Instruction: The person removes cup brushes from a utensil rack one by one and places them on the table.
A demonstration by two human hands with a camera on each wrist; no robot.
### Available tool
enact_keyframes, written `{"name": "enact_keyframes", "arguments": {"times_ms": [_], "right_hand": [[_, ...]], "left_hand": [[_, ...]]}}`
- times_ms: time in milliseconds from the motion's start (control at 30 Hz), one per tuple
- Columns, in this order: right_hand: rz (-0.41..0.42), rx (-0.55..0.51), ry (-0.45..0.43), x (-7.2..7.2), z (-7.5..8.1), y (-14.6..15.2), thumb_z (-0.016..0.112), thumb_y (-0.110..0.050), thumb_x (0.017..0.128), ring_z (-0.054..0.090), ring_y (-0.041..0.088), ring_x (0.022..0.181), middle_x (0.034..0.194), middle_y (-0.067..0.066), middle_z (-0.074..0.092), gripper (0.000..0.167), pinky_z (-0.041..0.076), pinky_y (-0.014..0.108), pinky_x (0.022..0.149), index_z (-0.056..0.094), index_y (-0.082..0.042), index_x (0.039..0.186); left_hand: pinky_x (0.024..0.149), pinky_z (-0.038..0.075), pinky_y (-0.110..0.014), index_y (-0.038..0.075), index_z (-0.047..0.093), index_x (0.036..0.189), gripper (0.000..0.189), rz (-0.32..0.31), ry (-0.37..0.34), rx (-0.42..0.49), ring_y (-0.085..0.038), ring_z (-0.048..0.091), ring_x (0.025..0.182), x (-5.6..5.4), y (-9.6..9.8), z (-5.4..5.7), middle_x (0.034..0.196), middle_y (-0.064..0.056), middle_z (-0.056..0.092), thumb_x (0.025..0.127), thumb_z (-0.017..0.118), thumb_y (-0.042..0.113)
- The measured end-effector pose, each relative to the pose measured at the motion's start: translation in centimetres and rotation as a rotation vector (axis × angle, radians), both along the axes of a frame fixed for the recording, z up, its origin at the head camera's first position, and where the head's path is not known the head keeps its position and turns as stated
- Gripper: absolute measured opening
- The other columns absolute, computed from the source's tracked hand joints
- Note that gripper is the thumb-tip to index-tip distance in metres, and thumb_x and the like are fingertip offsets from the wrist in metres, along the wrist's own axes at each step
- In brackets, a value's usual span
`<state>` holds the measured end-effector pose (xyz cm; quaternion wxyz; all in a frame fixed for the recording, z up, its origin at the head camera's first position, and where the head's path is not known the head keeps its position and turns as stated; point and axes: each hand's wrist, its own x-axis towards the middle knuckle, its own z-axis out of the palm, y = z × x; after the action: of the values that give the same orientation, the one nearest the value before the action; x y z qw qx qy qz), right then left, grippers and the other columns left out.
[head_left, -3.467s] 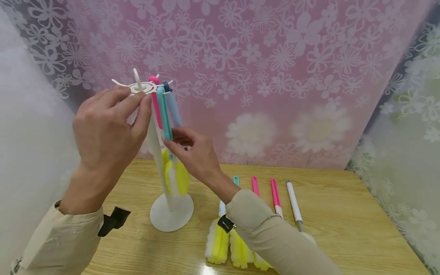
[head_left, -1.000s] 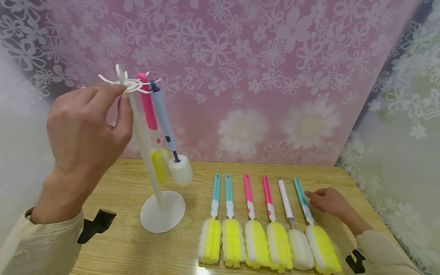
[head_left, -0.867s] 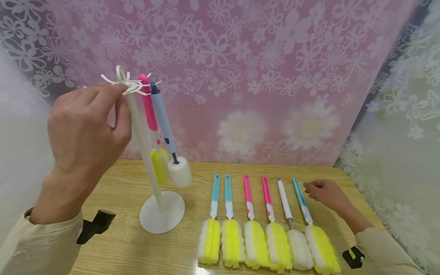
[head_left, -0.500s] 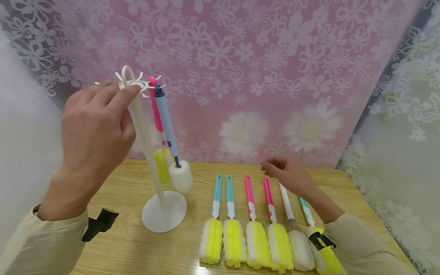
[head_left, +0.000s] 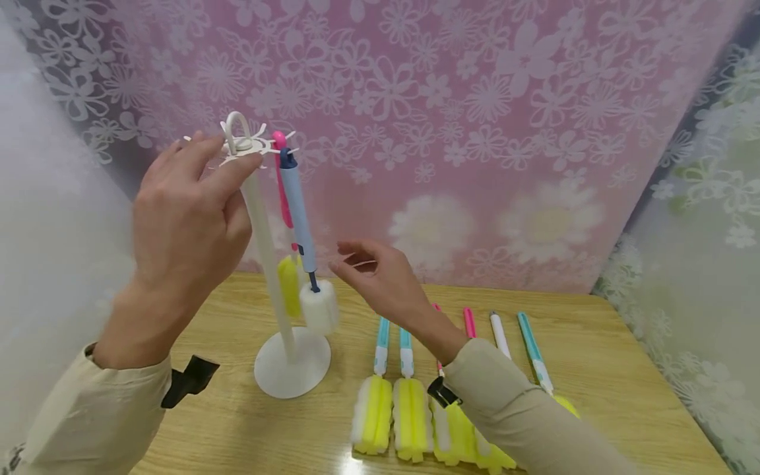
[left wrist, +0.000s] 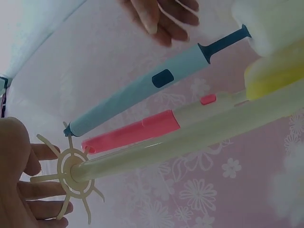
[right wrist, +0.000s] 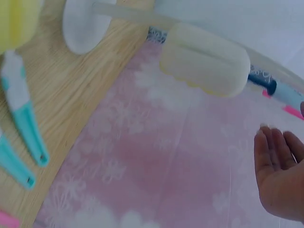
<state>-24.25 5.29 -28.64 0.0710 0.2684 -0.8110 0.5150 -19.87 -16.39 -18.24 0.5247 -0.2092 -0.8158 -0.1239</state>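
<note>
A white stand [head_left: 264, 244] with a ring of hooks [head_left: 254, 146] on top holds two hanging sponge brushes. One brush has a light blue handle [head_left: 298, 211] and white sponge; behind it hangs a brush with a pink handle [head_left: 282, 185] and yellow sponge. My left hand [head_left: 187, 218] is at the ring, its fingers stretched out behind the hooks [left wrist: 47, 179] in the left wrist view. Just right of the light blue brush, my right hand [head_left: 388, 284] is raised with nothing in it, fingers loosely bent. The right wrist view shows its palm side [right wrist: 280, 180] below the hanging brushes.
Several sponge brushes lie in a row on the wooden table [head_left: 617, 369], including a teal-handled one [head_left: 532, 346] at the right end. My right sleeve [head_left: 522, 409] covers part of the row. A pink floral cloth [head_left: 475, 165] hangs behind.
The teal-handled brush that my right hand held at the hooks now lies at the row's right end. My right hand has come back left, empty. The hook ring has turned; my left fingers have spread.
</note>
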Motion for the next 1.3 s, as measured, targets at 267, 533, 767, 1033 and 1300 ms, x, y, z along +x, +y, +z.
{"name": "enact_keyframes", "arguments": {"times_ms": [267,533,767,1033,1300], "right_hand": [[-0.006,-0.194,0.061,-0.9,0.0,-4.0,0.071,-0.029,0.087,0.063,0.011,0.088,0.103,-0.003,0.066,0.035,0.052,0.025,0.08,0.064,-0.014,0.118],[-0.001,-0.259,0.15,-1.1,0.0,-4.9,0.069,-0.024,0.088,0.063,0.008,0.083,0.094,-0.004,0.067,0.023,0.053,0.026,0.076,0.067,-0.011,0.108],[0.031,-0.267,0.174,-0.8,-0.2,-5.0,0.069,-0.02,0.089,0.063,0.008,0.082,0.093,-0.001,0.067,0.023,0.054,0.028,0.076,0.067,-0.008,0.109],[0.017,-0.284,0.204,-0.2,0.8,-2.5,0.07,-0.019,0.087,0.065,0.011,0.079,0.092,0.001,0.069,0.024,0.055,0.03,0.074,0.069,-0.005,0.108],[-0.185,-0.195,0.332,-0.3,2.1,5.5,0.07,-0.013,0.087,0.065,0.012,0.079,0.092,0.005,0.07,0.021,0.054,0.027,0.074,0.07,-0.002,0.106]], "left_hand": [[0.103,0.037,-0.047,0.003,0.071,0.108,0.035,-0.025,0.045,-0.008,-0.042,0.06,0.102,-0.2,0.5,0.0,0.101,-0.023,0.067,0.089,0.048,0.021],[0.103,0.037,-0.046,0.004,0.073,0.106,0.033,0.004,0.04,0.029,-0.042,0.059,0.107,-0.2,0.9,0.1,0.103,-0.022,0.067,0.093,0.055,0.028],[0.104,0.037,-0.044,0.006,0.074,0.104,0.031,0.026,0.026,0.091,-0.038,0.061,0.106,-0.2,1.0,0.1,0.102,-0.019,0.069,0.093,0.059,0.03],[0.099,0.041,-0.043,0.003,0.075,0.1,0.032,0.051,0.069,0.078,-0.038,0.064,0.099,-0.2,1.0,0.1,0.095,-0.019,0.07,0.094,0.056,0.029],[0.101,0.038,-0.043,0.005,0.076,0.095,0.031,0.053,0.055,0.147,-0.037,0.062,0.103,-0.1,1.3,0.1,0.094,-0.017,0.07,0.093,0.055,0.027]]}}
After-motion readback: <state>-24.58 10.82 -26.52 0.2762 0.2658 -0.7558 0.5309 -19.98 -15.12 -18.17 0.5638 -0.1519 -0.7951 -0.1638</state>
